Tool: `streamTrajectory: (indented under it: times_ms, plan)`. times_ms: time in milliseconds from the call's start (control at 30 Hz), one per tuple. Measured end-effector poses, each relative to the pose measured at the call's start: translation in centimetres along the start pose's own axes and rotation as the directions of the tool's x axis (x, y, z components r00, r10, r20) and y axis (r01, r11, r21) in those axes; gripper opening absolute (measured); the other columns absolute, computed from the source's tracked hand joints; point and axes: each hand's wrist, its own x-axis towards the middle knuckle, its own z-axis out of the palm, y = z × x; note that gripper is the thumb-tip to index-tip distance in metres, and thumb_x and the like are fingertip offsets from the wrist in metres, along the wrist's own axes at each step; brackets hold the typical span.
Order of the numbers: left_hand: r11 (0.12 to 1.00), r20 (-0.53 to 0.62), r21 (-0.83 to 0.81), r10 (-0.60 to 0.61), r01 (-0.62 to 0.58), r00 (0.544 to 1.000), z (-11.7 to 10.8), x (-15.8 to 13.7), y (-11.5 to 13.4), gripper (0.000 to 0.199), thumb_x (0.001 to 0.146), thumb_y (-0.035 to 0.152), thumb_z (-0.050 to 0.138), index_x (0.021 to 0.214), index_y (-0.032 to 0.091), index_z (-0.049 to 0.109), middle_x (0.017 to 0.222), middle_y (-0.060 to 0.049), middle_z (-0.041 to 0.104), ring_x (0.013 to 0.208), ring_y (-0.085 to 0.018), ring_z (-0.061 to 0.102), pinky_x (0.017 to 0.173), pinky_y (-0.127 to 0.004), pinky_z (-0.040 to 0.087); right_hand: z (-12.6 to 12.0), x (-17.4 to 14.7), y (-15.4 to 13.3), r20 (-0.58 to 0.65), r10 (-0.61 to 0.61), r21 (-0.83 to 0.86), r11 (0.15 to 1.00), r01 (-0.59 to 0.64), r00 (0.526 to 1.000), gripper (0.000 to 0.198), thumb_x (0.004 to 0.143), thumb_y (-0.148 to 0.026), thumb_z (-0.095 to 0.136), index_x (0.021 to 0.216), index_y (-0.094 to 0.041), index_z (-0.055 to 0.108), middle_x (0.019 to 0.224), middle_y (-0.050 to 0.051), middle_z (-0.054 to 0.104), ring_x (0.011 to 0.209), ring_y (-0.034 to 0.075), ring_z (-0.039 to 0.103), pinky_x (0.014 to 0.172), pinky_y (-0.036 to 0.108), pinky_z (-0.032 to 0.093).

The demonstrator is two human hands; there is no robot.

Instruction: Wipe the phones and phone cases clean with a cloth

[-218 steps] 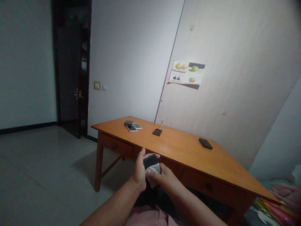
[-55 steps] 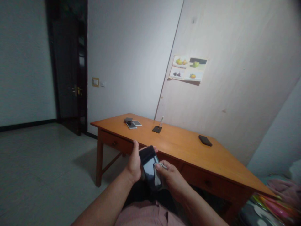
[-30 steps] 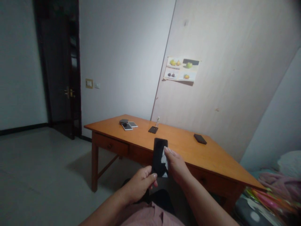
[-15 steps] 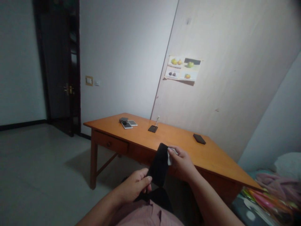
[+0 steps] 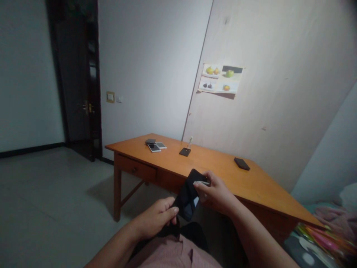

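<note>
A black phone-like slab [image 5: 182, 199] is held tilted in front of my lap, its glossy face catching a pale reflection near the lower end. My left hand [image 5: 160, 214] grips its lower left edge between thumb and fingers. At the upper right side, my right hand [image 5: 214, 190] pinches a small white cloth or tissue [image 5: 201, 183] against the slab. Part of the cloth is hidden by the fingers. Both hands are closed, just short of the table's front edge.
The wooden table [image 5: 212, 163] carries white-framed devices [image 5: 154, 147] with a dark one [image 5: 150, 141], a black flat device [image 5: 185, 152], a small clear bottle [image 5: 190, 143] and a dark case [image 5: 242, 163]. A bed with clothes [image 5: 331, 223] stands right.
My right hand has turned, and the white cloth now shows as a thin strip. The slab has tilted slightly, bringing out a reflection. The view has shifted a little left.
</note>
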Motion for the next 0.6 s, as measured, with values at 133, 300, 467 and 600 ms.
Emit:
streamTrajectory:
  times_ms: [133, 300, 467, 600]
  plan:
    - [0.999, -0.052, 0.024, 0.025, -0.023, 0.998, -0.4, -0.3, -0.2, 0.037, 0.095, 0.051, 0.049, 0.08, 0.017, 0.057, 0.075, 0.002, 0.056, 0.067, -0.012, 0.048, 0.062, -0.023, 0.036, 0.3, 0.7, -0.2, -0.062, -0.03, -0.134, 0.991, 0.022, 0.998, 0.036, 0.079, -0.055, 0.069, 0.084, -0.021, 0.06, 0.07, 0.001, 0.064, 0.065, 0.017, 0.057, 0.056, 0.025, 0.04]
    - [0.998, -0.222, -0.045, 0.021, -0.032, 0.975, -1.5, -0.4, -0.8, 0.043, 0.098, 0.055, 0.042, 0.08, 0.018, 0.055, 0.069, 0.003, 0.053, 0.06, -0.011, 0.043, 0.06, -0.023, 0.034, 1.6, 2.2, -0.1, -0.062, -0.021, -0.083, 0.996, 0.016, 0.998, 0.038, 0.086, -0.058, 0.058, 0.08, -0.02, 0.058, 0.068, 0.002, 0.063, 0.061, 0.017, 0.057, 0.053, 0.025, 0.038]
    - [0.995, -0.404, 0.065, 0.095, -0.076, 0.91, -3.0, -0.9, -0.8, 0.043, 0.099, 0.054, 0.041, 0.08, 0.019, 0.056, 0.07, 0.001, 0.056, 0.065, -0.013, 0.049, 0.064, -0.025, 0.038, 3.1, 3.4, -0.4, -0.087, -0.049, -0.259, 0.966, 0.025, 0.995, 0.045, 0.076, -0.065, 0.068, 0.076, -0.021, 0.057, 0.067, 0.001, 0.062, 0.061, 0.017, 0.055, 0.053, 0.026, 0.034]
    - [0.988, -0.428, 0.134, 0.124, -0.073, 0.895, -3.6, -1.4, -0.9, 0.042, 0.099, 0.053, 0.041, 0.083, 0.019, 0.058, 0.071, 0.0, 0.057, 0.067, -0.014, 0.052, 0.065, -0.025, 0.039, 4.0, 4.2, -1.2, -0.116, -0.116, -0.331, 0.941, 0.072, 0.986, 0.053, 0.091, -0.068, 0.042, 0.067, -0.022, 0.052, 0.063, 0.001, 0.057, 0.06, 0.017, 0.052, 0.054, 0.027, 0.032]
